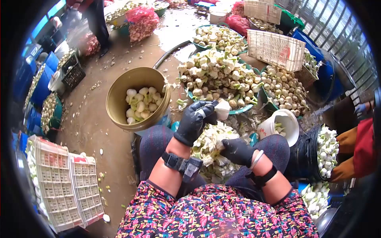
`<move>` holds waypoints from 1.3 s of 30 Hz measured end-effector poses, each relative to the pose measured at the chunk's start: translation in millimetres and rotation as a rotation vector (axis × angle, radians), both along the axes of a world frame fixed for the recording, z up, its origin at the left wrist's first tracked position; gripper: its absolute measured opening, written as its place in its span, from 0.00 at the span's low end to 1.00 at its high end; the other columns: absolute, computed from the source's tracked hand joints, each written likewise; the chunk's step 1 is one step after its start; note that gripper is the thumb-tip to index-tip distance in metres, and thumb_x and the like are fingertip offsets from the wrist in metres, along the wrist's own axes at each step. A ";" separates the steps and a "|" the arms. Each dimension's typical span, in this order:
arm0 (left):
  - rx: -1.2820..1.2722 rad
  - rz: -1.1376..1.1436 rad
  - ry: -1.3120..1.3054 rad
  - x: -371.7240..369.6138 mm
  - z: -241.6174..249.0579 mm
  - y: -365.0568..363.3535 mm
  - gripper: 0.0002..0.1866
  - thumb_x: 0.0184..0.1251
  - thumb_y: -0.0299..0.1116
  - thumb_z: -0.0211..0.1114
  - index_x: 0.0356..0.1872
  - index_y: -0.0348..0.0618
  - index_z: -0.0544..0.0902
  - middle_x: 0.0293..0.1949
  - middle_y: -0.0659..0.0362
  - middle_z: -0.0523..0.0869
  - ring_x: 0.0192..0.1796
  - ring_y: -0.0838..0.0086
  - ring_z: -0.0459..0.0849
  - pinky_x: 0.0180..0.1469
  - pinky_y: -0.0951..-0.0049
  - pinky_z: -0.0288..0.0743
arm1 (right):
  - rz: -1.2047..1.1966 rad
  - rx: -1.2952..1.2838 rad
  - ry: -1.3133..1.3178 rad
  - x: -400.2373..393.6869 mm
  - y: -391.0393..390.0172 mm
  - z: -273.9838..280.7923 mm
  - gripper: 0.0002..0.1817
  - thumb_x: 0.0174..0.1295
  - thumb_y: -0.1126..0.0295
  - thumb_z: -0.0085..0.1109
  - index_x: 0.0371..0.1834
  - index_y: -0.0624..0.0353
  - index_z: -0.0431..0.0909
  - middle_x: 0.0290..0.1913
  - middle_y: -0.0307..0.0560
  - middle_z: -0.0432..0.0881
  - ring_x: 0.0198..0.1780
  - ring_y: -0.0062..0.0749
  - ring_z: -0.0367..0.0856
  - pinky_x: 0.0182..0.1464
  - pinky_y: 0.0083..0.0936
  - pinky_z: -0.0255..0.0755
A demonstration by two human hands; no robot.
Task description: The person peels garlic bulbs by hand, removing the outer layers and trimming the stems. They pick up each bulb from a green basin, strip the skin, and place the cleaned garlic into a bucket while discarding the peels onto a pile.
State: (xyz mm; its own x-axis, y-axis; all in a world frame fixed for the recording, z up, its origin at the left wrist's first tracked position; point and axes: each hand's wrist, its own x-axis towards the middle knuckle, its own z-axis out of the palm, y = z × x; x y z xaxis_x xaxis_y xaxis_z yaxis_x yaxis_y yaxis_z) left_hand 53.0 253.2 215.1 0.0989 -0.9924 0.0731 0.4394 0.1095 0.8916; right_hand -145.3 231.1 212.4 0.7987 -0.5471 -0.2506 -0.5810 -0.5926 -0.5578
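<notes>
My left hand (pixel 193 122), in a black glove, is raised over my lap with its fingers closed around a garlic bulb (pixel 223 110) whose white side shows at the fingertips. My right hand (pixel 237 151), also black-gloved, is lower, curled beside the heap of garlic peelings (pixel 214 141) between my knees. Its fingertips meet pale skins there; what they grip cannot be made out. Past my left hand stands a gold-coloured bucket (pixel 115 119) with several peeled bulbs (pixel 143 104) inside. Untrimmed garlic bulbs (pixel 222 73) are heaped in a green basin directly ahead.
A white bucket (pixel 293 129) lies tilted by my right knee. Farther right, a person's orange gloves (pixel 344 168) touch a dark tub of garlic (pixel 326 150). White crates (pixel 51 178) stand at lower left. A hose (pixel 170 51) crosses the wet floor behind the gold-coloured bucket.
</notes>
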 end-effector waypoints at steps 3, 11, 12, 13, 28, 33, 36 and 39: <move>0.072 -0.033 0.197 -8.6 -7.5 -4.6 0.15 0.65 0.30 0.54 0.49 0.31 0.76 0.28 0.54 0.81 0.29 0.73 0.80 0.35 0.74 0.75 | -0.336 0.180 -0.250 -9.5 -2.9 -25.1 0.25 0.48 0.70 0.58 0.53 0.58 0.72 0.40 0.55 0.81 0.40 0.38 0.81 0.45 0.28 0.73; 0.091 -0.088 0.251 -26.0 -8.5 -9.5 0.14 0.66 0.31 0.53 0.48 0.34 0.75 0.30 0.53 0.81 0.30 0.69 0.81 0.36 0.71 0.77 | -0.543 0.458 -1.136 10.6 -25.6 10.3 0.21 0.53 0.81 0.57 0.52 0.61 0.71 0.40 0.44 0.78 0.36 0.21 0.78 0.39 0.18 0.74; 0.132 -0.129 0.275 -25.0 -9.8 -11.1 0.14 0.66 0.32 0.53 0.47 0.35 0.75 0.30 0.54 0.81 0.30 0.69 0.81 0.36 0.70 0.77 | -0.628 0.507 -1.134 4.6 -30.8 9.9 0.15 0.53 0.82 0.54 0.46 0.62 0.74 0.35 0.42 0.79 0.32 0.19 0.77 0.35 0.17 0.73; 0.138 -0.125 0.266 -23.8 -10.3 -11.7 0.14 0.66 0.32 0.53 0.47 0.35 0.75 0.30 0.54 0.81 0.30 0.69 0.81 0.36 0.70 0.77 | -0.710 0.559 -1.130 2.5 -35.2 9.5 0.11 0.53 0.82 0.51 0.40 0.62 0.77 0.31 0.39 0.79 0.28 0.16 0.76 0.31 0.15 0.72; -0.072 0.642 -1.137 118.5 37.9 -21.5 0.09 0.59 0.21 0.54 0.39 0.36 0.81 0.38 0.53 0.84 0.41 0.71 0.82 0.45 0.72 0.74 | -0.843 0.766 -1.100 -22.8 -90.6 9.8 0.13 0.60 0.72 0.56 0.48 0.59 0.75 0.34 0.40 0.80 0.29 0.19 0.79 0.28 0.14 0.73; 0.012 0.433 -1.613 143.9 33.8 -54.4 0.10 0.53 0.28 0.58 0.35 0.39 0.83 0.35 0.51 0.84 0.38 0.59 0.81 0.45 0.65 0.73 | -0.917 0.737 -1.241 -34.3 -121.1 13.8 0.12 0.60 0.71 0.57 0.46 0.61 0.75 0.33 0.40 0.80 0.30 0.22 0.80 0.30 0.17 0.76; 0.011 0.050 -1.456 78.4 5.6 -115.8 0.13 0.52 0.22 0.55 0.39 0.37 0.83 0.35 0.52 0.85 0.37 0.68 0.83 0.43 0.73 0.74 | -1.008 0.846 -1.183 -36.7 -132.7 -10.5 0.11 0.59 0.71 0.57 0.44 0.62 0.75 0.33 0.41 0.79 0.29 0.22 0.79 0.29 0.17 0.76; 0.085 -0.271 -1.455 37.2 -83.0 -180.9 0.13 0.57 0.32 0.60 0.43 0.43 0.82 0.38 0.49 0.84 0.41 0.58 0.83 0.47 0.67 0.75 | -1.082 0.800 -1.171 -34.5 -137.6 -13.7 0.10 0.60 0.72 0.56 0.43 0.61 0.75 0.33 0.39 0.79 0.29 0.21 0.79 0.30 0.17 0.75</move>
